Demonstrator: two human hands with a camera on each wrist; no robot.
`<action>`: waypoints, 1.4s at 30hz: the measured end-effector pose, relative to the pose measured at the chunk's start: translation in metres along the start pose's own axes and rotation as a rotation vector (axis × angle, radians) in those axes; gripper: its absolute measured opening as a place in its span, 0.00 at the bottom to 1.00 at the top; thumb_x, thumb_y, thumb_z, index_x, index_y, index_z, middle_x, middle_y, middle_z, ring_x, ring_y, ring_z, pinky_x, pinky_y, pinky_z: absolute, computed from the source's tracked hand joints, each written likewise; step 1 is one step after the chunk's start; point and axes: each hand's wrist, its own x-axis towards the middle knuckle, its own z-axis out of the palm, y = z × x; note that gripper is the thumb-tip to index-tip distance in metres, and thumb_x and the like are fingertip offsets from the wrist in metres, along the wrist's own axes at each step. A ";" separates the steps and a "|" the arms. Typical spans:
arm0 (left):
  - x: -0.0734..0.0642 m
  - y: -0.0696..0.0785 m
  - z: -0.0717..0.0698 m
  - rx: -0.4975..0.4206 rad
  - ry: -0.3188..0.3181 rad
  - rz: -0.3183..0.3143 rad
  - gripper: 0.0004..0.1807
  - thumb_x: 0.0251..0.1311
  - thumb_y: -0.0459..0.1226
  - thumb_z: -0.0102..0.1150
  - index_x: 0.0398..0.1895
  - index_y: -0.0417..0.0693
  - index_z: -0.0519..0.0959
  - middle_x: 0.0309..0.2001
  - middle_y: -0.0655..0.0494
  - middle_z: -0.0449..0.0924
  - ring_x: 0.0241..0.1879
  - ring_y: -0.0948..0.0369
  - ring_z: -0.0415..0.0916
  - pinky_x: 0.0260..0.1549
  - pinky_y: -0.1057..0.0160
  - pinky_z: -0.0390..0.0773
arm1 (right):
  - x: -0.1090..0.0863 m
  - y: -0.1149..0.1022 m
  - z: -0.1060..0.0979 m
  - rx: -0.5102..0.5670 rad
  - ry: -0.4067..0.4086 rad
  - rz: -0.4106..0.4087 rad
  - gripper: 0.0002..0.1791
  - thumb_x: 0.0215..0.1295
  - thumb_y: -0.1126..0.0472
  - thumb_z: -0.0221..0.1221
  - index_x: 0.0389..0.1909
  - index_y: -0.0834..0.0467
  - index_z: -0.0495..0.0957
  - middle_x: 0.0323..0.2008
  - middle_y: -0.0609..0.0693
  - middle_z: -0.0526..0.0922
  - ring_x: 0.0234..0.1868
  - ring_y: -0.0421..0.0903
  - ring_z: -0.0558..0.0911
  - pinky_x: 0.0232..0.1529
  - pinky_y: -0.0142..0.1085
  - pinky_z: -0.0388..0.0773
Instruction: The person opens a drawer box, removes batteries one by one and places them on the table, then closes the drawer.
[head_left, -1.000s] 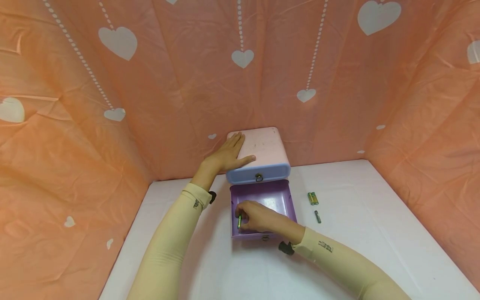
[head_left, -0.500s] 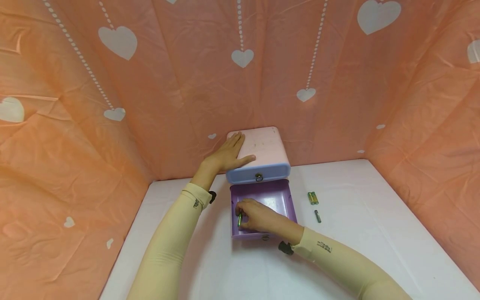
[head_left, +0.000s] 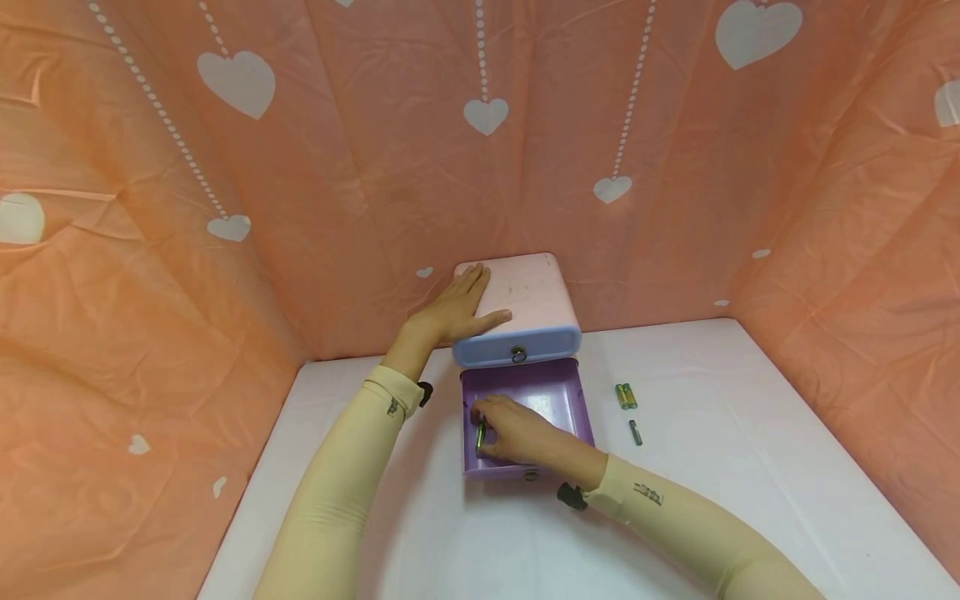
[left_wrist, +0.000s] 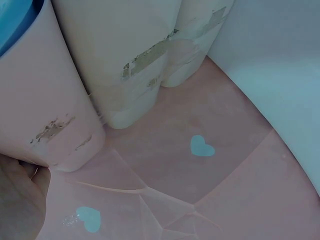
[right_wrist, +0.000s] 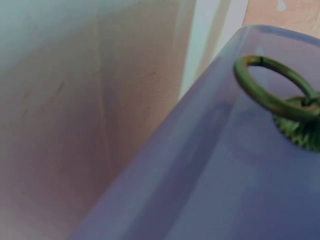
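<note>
My left hand (head_left: pixel 454 308) rests spread on the pink top of a small drawer cabinet (head_left: pixel 528 287); part of it shows at the lower left of the left wrist view. Below the cabinet's blue front, a purple drawer (head_left: pixel 573 408) is pulled out. Inside this drawer, near its left wall, my right hand (head_left: pixel 517 432) pinches a green battery (head_left: pixel 481 437) between thumb and fingers. Whether the battery touches the drawer floor I cannot tell. In the right wrist view, the drawer front (right_wrist: pixel 240 180) and its brass ring pull (right_wrist: pixel 270 95) fill the right side; the hand is out of that view.
Two batteries (head_left: pixel 626 396) lie side by side on the white table (head_left: pixel 720 450), right of the drawer. One more, thinner battery (head_left: pixel 635 432) lies just nearer. An orange cloth with hearts (head_left: pixel 390 183) hangs close behind the cabinet and along both sides.
The battery in my right hand has shifted slightly, with the fingertips moving a little up along the drawer's left side. My left hand and the cabinet stay where they were.
</note>
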 end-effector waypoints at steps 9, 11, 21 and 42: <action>0.001 -0.001 0.000 -0.004 -0.007 0.003 0.58 0.63 0.74 0.36 0.81 0.47 0.33 0.81 0.51 0.27 0.80 0.57 0.25 0.76 0.53 0.37 | -0.003 -0.002 -0.002 -0.053 0.050 -0.001 0.22 0.51 0.56 0.75 0.43 0.58 0.78 0.38 0.47 0.78 0.46 0.47 0.78 0.53 0.40 0.76; 0.001 -0.001 0.000 -0.006 -0.010 0.002 0.58 0.63 0.74 0.36 0.81 0.47 0.33 0.81 0.51 0.27 0.79 0.57 0.25 0.76 0.53 0.37 | -0.004 -0.002 -0.002 -0.062 0.057 -0.002 0.21 0.51 0.56 0.74 0.42 0.58 0.78 0.38 0.47 0.78 0.47 0.48 0.78 0.53 0.41 0.76; 0.002 -0.001 0.000 -0.002 -0.008 -0.001 0.58 0.62 0.75 0.36 0.81 0.47 0.33 0.81 0.51 0.27 0.79 0.59 0.24 0.76 0.54 0.37 | -0.005 -0.001 -0.001 -0.136 0.061 0.020 0.20 0.52 0.57 0.72 0.43 0.56 0.77 0.39 0.46 0.77 0.47 0.47 0.78 0.50 0.40 0.78; 0.000 0.001 -0.002 0.003 -0.010 -0.001 0.57 0.64 0.73 0.37 0.81 0.47 0.34 0.81 0.51 0.27 0.79 0.58 0.25 0.76 0.53 0.38 | -0.018 0.006 -0.019 -0.057 0.140 0.000 0.22 0.53 0.57 0.69 0.49 0.57 0.79 0.34 0.43 0.76 0.36 0.39 0.74 0.35 0.32 0.75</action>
